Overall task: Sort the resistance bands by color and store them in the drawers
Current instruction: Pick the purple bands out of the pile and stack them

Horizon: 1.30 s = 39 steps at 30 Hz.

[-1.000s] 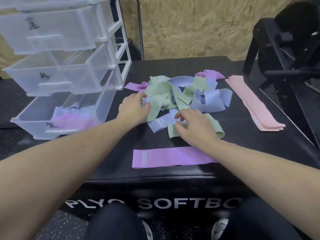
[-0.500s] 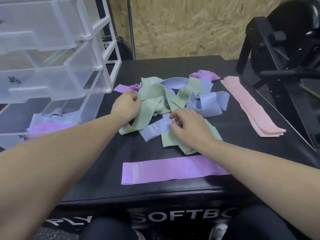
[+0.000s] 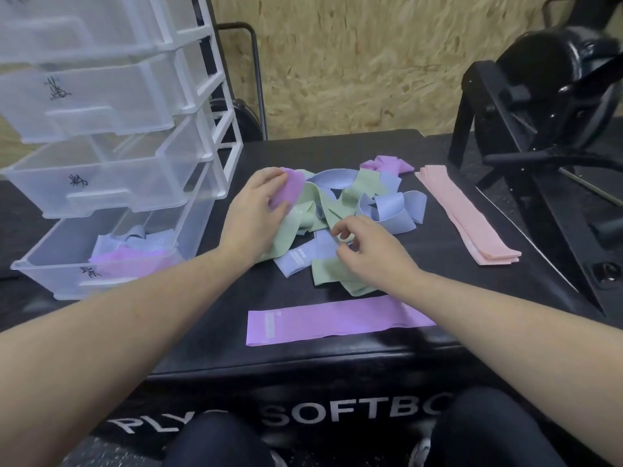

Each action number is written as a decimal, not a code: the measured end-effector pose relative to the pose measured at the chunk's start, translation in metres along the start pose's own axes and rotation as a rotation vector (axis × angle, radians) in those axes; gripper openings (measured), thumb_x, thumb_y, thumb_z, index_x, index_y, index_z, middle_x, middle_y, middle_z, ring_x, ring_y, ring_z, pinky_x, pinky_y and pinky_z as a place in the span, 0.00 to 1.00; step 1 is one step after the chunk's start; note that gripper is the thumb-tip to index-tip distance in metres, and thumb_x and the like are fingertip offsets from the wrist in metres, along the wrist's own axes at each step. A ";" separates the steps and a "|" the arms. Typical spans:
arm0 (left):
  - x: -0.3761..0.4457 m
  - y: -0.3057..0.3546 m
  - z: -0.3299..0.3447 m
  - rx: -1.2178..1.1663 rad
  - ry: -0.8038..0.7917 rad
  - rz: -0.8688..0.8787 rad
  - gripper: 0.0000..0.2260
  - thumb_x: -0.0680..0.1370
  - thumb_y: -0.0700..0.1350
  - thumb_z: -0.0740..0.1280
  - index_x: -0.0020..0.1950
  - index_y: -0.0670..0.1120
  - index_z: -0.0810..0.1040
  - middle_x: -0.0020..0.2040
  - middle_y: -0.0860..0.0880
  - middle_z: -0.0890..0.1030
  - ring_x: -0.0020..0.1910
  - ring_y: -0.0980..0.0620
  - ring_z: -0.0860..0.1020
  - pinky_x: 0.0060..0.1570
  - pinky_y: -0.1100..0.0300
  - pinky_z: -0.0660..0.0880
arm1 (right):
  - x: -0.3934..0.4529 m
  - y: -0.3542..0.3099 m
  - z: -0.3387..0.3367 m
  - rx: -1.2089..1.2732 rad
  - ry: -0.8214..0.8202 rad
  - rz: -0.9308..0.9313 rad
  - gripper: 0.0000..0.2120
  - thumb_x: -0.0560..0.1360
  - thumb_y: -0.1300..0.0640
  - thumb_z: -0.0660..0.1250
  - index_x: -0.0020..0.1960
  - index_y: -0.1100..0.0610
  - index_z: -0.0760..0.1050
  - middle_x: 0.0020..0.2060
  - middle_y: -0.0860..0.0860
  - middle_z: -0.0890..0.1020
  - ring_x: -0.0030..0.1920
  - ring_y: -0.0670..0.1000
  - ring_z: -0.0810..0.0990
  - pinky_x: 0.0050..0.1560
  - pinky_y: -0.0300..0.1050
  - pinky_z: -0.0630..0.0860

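On the black padded plyo box (image 3: 337, 358), a tangled heap of green, blue & purple fabric resistance bands (image 3: 340, 210) sits mid-top. Left hand (image 3: 256, 210) curls round a purple fabric band (image 3: 288, 190) at heap's left edge. Right hand (image 3: 367, 251) rests on heap's near side, fingertips pinching a bit of pale green band (image 3: 344, 235). Flat purple band (image 3: 330, 320) lies near front edge; neat pink band stack (image 3: 468, 217) at right, apart from heap. Clear plastic drawer unit (image 3: 111, 136) stands at left w/ bottom drawer (image 3: 47, 271) pulled out, blue & purple bands inside.

Four clear drawers (image 3: 101, 183), two hands (image 3: 251, 210), one black box (image 3: 337, 365).
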<state>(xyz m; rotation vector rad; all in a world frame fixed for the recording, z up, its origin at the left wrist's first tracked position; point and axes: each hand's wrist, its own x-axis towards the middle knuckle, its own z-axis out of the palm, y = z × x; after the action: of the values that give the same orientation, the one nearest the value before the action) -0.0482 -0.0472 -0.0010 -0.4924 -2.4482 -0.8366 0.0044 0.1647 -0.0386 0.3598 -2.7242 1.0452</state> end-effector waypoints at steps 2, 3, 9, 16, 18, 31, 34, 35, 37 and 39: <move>-0.004 0.012 -0.007 -0.023 -0.010 -0.003 0.22 0.77 0.33 0.64 0.70 0.43 0.76 0.69 0.52 0.74 0.65 0.55 0.72 0.64 0.62 0.70 | -0.006 -0.007 -0.006 0.025 -0.005 -0.005 0.11 0.77 0.56 0.63 0.58 0.47 0.75 0.51 0.42 0.74 0.43 0.46 0.77 0.48 0.43 0.74; -0.005 0.018 -0.011 -0.040 -0.024 -0.019 0.22 0.76 0.32 0.63 0.70 0.43 0.77 0.69 0.52 0.74 0.65 0.55 0.73 0.63 0.62 0.71 | -0.010 -0.011 -0.009 0.040 -0.006 -0.003 0.13 0.77 0.57 0.63 0.59 0.47 0.74 0.52 0.42 0.73 0.43 0.48 0.78 0.50 0.46 0.75; -0.025 0.057 -0.042 -0.210 -0.130 -0.129 0.19 0.77 0.32 0.63 0.58 0.51 0.83 0.56 0.56 0.79 0.54 0.62 0.77 0.56 0.68 0.71 | -0.029 -0.038 -0.031 0.112 0.036 -0.027 0.23 0.76 0.59 0.63 0.68 0.42 0.66 0.59 0.38 0.67 0.46 0.48 0.79 0.53 0.51 0.78; -0.054 0.098 -0.067 -0.459 -0.196 -0.296 0.12 0.76 0.40 0.71 0.48 0.58 0.83 0.40 0.55 0.83 0.35 0.57 0.76 0.40 0.61 0.74 | -0.049 -0.062 -0.043 0.235 -0.087 -0.053 0.30 0.75 0.57 0.67 0.71 0.35 0.63 0.62 0.29 0.65 0.59 0.44 0.74 0.58 0.44 0.76; -0.059 0.113 -0.074 -0.569 -0.202 -0.332 0.10 0.76 0.38 0.71 0.48 0.55 0.83 0.43 0.52 0.83 0.34 0.57 0.78 0.39 0.63 0.74 | -0.053 -0.072 -0.047 0.311 -0.089 -0.045 0.20 0.77 0.55 0.68 0.62 0.34 0.69 0.59 0.33 0.71 0.57 0.40 0.74 0.54 0.34 0.72; -0.072 0.151 -0.096 -0.718 -0.229 -0.438 0.04 0.79 0.44 0.71 0.52 0.47 0.82 0.46 0.49 0.80 0.36 0.54 0.77 0.35 0.65 0.74 | -0.082 -0.097 -0.074 0.591 0.032 0.138 0.08 0.80 0.51 0.62 0.48 0.50 0.78 0.47 0.49 0.83 0.48 0.49 0.80 0.63 0.59 0.77; -0.076 0.163 -0.102 -0.602 -0.288 -0.375 0.06 0.79 0.50 0.69 0.53 0.51 0.82 0.42 0.55 0.80 0.35 0.58 0.75 0.33 0.69 0.70 | -0.087 -0.099 -0.078 0.643 0.055 0.148 0.11 0.79 0.43 0.65 0.45 0.50 0.77 0.42 0.47 0.82 0.46 0.49 0.79 0.64 0.62 0.76; -0.078 0.166 -0.104 -0.544 -0.321 -0.319 0.06 0.78 0.49 0.69 0.54 0.52 0.81 0.41 0.55 0.79 0.33 0.60 0.74 0.33 0.71 0.69 | -0.088 -0.099 -0.080 0.650 0.057 0.140 0.13 0.78 0.42 0.66 0.43 0.50 0.77 0.41 0.46 0.82 0.46 0.49 0.80 0.64 0.62 0.75; -0.080 0.171 -0.105 -0.433 -0.333 -0.199 0.07 0.78 0.47 0.69 0.55 0.53 0.81 0.42 0.55 0.81 0.33 0.62 0.74 0.35 0.71 0.69 | -0.090 -0.100 -0.082 0.650 0.051 0.119 0.14 0.76 0.40 0.66 0.43 0.51 0.77 0.40 0.47 0.83 0.45 0.49 0.80 0.64 0.62 0.75; -0.079 0.176 -0.106 -0.448 -0.260 -0.171 0.05 0.78 0.45 0.69 0.53 0.50 0.82 0.41 0.54 0.81 0.30 0.62 0.73 0.31 0.70 0.69 | -0.091 -0.101 -0.086 0.645 0.038 0.108 0.14 0.77 0.41 0.66 0.43 0.51 0.77 0.39 0.47 0.82 0.44 0.49 0.79 0.63 0.60 0.76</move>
<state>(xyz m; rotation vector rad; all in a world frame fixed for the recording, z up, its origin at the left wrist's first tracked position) 0.1362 0.0020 0.1087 -0.5859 -2.5606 -1.4916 0.1297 0.1639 0.0623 0.2783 -2.3237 1.9269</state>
